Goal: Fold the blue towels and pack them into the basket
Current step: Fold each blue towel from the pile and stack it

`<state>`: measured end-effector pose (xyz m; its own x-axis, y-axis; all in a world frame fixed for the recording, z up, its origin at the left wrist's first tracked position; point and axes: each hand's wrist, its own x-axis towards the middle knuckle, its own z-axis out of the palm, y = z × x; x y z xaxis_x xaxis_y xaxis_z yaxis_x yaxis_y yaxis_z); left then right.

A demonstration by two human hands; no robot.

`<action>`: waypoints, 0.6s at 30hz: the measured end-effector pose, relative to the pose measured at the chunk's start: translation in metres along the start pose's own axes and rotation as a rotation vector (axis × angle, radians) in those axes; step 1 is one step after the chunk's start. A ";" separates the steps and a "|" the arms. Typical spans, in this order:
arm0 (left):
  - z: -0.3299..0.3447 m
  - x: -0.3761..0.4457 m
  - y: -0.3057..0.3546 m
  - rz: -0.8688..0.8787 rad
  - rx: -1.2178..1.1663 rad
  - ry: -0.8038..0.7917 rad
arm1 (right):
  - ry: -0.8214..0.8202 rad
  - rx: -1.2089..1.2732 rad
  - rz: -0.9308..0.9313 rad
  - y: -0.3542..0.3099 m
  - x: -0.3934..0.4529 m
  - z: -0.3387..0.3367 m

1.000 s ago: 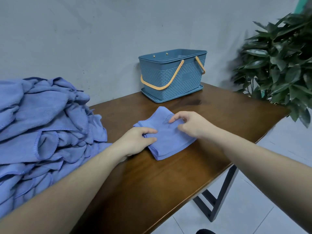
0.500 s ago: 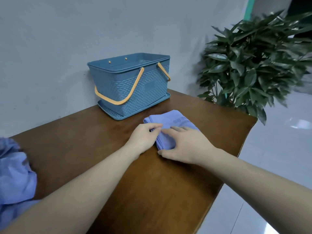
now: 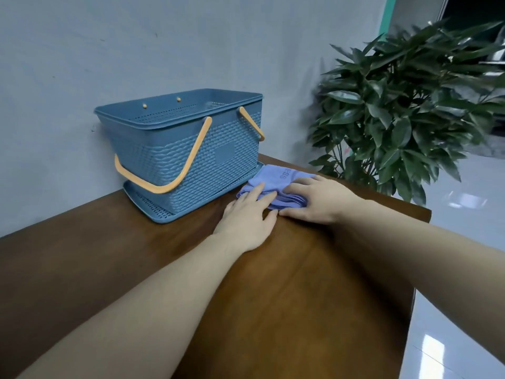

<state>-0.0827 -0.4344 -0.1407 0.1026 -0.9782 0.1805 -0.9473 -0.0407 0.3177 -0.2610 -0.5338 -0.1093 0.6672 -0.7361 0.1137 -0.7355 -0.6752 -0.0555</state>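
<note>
A folded blue towel (image 3: 278,175) lies on the brown wooden table (image 3: 273,296), touching the front right corner of the basket's tray. The blue woven-look plastic basket (image 3: 177,149) with orange handles stands against the wall, and its inside looks bare. My left hand (image 3: 247,217) rests with straight fingers on the towel's left near edge. My right hand (image 3: 321,201) lies over the towel's near right side, with its fingers on top and its thumb under the stacked layers, pinching them.
A leafy green plant (image 3: 410,105) stands just past the table's right end. The table's right edge (image 3: 420,222) drops to a shiny tiled floor (image 3: 451,337). A grey wall runs close behind the basket.
The folded towel has moved across the table to the basket's right corner with both hands on it. My view swung right, so the pile of blue towels at the left is out of sight.
</note>
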 end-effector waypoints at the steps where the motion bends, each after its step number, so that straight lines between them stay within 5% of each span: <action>1: 0.003 0.010 0.001 -0.007 0.007 -0.001 | 0.045 -0.020 -0.006 0.004 0.005 0.005; 10: 0.019 0.071 0.009 -0.041 0.031 0.017 | 0.305 0.137 0.104 0.034 0.025 0.036; 18: 0.010 0.017 0.018 -0.032 -0.116 0.094 | 0.393 0.162 -0.101 0.030 0.014 0.029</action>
<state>-0.1016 -0.4535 -0.1413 0.1658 -0.9530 0.2535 -0.9020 -0.0427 0.4295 -0.2705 -0.5652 -0.1377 0.6163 -0.6133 0.4940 -0.6200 -0.7646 -0.1758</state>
